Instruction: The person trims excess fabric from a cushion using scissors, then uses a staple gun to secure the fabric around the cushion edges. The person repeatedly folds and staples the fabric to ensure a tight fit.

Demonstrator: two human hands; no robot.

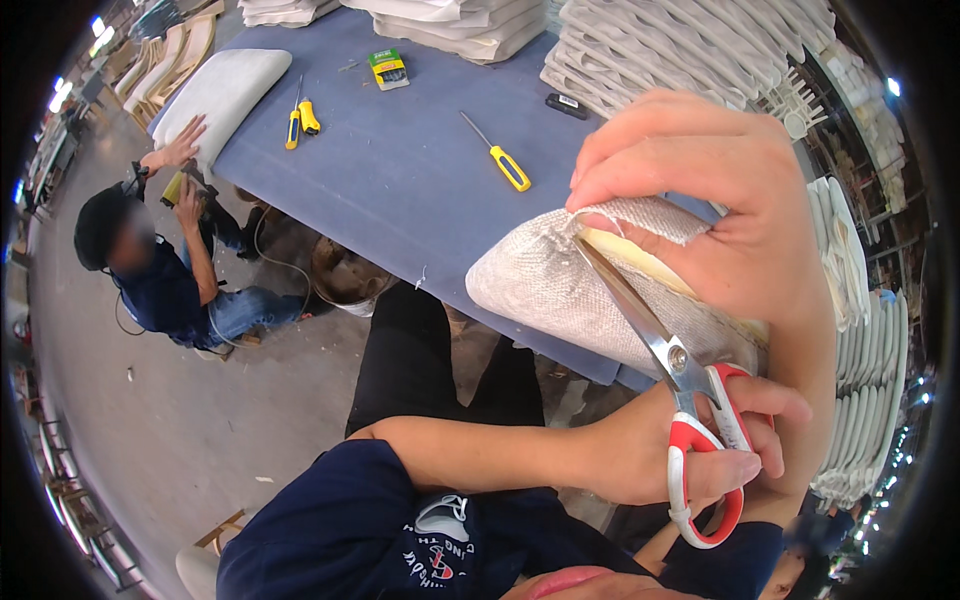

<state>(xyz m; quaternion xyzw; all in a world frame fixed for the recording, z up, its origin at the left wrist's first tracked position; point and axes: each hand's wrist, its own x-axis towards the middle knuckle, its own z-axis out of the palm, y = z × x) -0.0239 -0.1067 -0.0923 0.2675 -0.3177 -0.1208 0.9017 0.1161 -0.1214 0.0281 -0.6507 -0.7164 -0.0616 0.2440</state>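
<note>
My left hand (650,450) grips a pair of scissors (668,352) with red and white handles. The blades point up and left, their tips touching a seam opening in a padded piece covered in beige woven fabric (540,285). Yellow foam (640,262) shows through that opening. My right hand (710,170) holds the padded piece from the far right side, fingers pinching the fabric edge just above the scissor tips. A thin white thread or strip runs by these fingertips. The lower end of the padded piece is partly hidden behind the scissors and my arms.
On the blue-grey table (400,180) lie a yellow-handled screwdriver (508,166), two yellow-handled tools (300,120), a green-and-yellow box (388,68) and a small black object (567,105). Stacked pale covers (680,50) line the back. At left, a crouching co-worker (180,270) touches a pale padded panel (235,85).
</note>
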